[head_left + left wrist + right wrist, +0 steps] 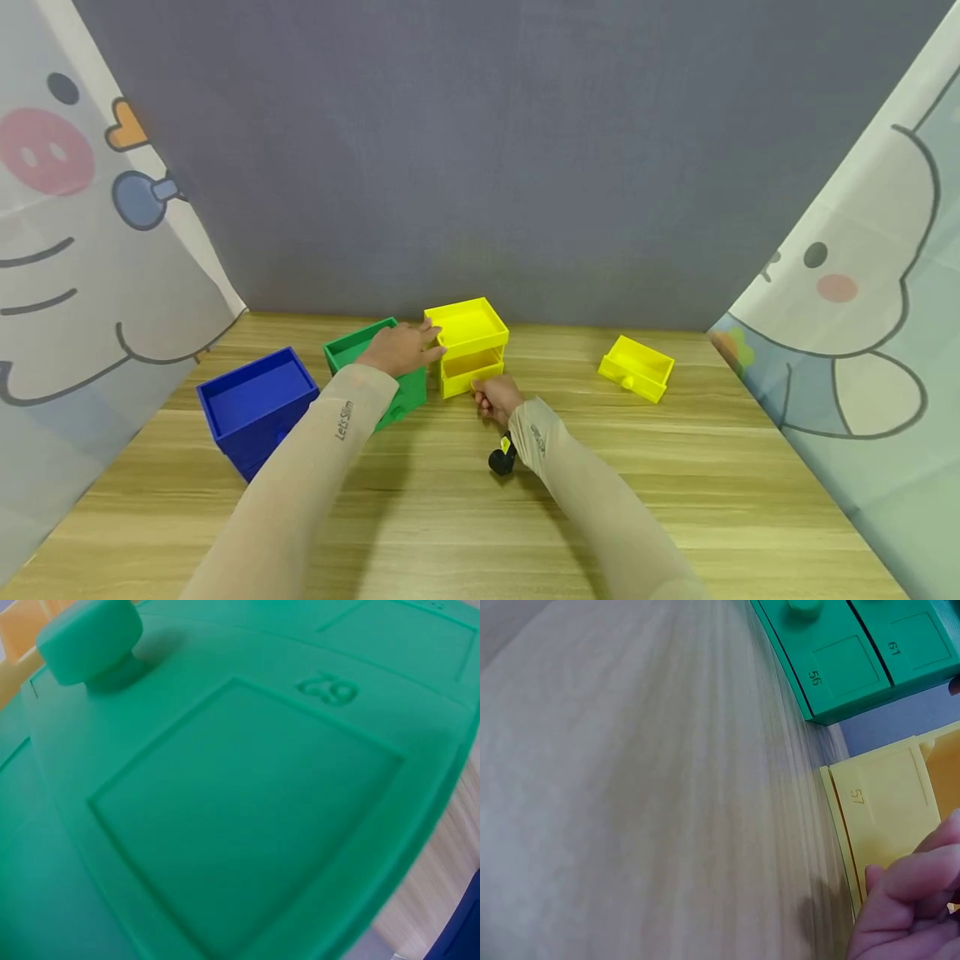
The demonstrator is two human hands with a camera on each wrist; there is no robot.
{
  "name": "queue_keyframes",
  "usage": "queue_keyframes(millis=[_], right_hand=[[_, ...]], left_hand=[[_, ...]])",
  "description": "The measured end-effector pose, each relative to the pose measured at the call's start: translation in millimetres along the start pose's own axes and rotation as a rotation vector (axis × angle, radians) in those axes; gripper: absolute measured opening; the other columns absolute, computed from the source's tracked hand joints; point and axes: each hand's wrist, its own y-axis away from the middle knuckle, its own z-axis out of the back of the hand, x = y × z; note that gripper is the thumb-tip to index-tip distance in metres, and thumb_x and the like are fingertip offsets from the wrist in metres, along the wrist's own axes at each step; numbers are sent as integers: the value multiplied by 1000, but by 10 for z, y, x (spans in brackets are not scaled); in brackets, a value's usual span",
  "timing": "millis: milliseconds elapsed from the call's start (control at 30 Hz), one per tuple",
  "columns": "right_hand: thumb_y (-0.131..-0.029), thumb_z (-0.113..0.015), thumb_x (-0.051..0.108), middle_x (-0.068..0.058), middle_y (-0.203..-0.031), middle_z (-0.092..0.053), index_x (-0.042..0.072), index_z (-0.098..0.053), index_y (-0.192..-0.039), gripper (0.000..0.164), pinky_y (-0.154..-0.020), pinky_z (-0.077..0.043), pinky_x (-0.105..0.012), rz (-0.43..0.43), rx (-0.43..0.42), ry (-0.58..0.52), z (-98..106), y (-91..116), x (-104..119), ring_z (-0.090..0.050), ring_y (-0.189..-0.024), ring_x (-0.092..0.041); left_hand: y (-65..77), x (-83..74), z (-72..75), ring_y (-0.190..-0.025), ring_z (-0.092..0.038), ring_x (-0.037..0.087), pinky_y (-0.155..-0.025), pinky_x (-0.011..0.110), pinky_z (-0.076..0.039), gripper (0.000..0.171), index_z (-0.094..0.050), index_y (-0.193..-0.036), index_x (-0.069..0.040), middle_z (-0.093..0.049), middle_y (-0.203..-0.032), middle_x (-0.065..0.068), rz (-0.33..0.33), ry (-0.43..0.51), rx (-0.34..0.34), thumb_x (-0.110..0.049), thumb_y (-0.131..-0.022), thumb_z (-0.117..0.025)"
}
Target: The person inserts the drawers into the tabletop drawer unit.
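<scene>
A small yellow drawer cabinet (pixel 471 343) stands near the back wall, its upper slot without a drawer. The fingers of my right hand (pixel 498 397) are curled at the knob of its lower yellow drawer (pixel 885 802), marked 57; the hand covers the knob. My left hand (pixel 401 348) reaches over the green cabinet (pixel 410 392), fingers extended to the yellow cabinet's left side. Close up in the left wrist view is a green drawer front (pixel 247 817) marked 62, with a round knob (pixel 90 641).
A loose yellow drawer (pixel 637 368) lies on the wooden table (pixel 435 517) to the right. At the left stands a blue cabinet (pixel 258 392), partly behind my left sleeve. A grey wall (pixel 480 167) closes the back. Below my right wrist is a small black device (pixel 501 460).
</scene>
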Motion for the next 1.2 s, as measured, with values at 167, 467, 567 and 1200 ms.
queue_keyframes(millis=[167,467,567,1200], right_hand=[[-98,-53,9,3,-50,-45,4,-55,-71,27,-38,-35,-16,-5,-10,-12,3,9,10,-36,-40,-4],[-98,-53,12,3,-50,-47,1,-59,-77,24,-38,-35,-16,11,21,13,40,13,-24,-37,-39,-4],[-98,-54,16,3,-50,-48,0,-61,-82,24,-38,-35,-16,14,63,63,88,26,-25,-37,-39,-3],[-99,-53,31,3,-62,-54,-6,-49,-129,48,-48,-42,-17,59,120,237,1066,150,12,-43,-49,-3]], left_hand=[[0,-6,-5,-128,-41,44,-95,56,-42,58,-38,-148,-11,-33,-151,13,-6,-4,-5,-45,-102,-40],[-17,1,-46,-129,-40,45,-96,57,-41,58,-37,-148,-11,-32,-152,13,-8,4,-11,-46,-102,-40],[-16,1,-43,-128,-40,46,-95,57,-42,58,-38,-148,-10,-32,-152,13,-8,3,-12,-46,-102,-39],[-5,39,-37,-132,-34,49,-98,59,-39,59,-33,-150,-8,-28,-153,15,-21,59,3,-44,-103,-38]])
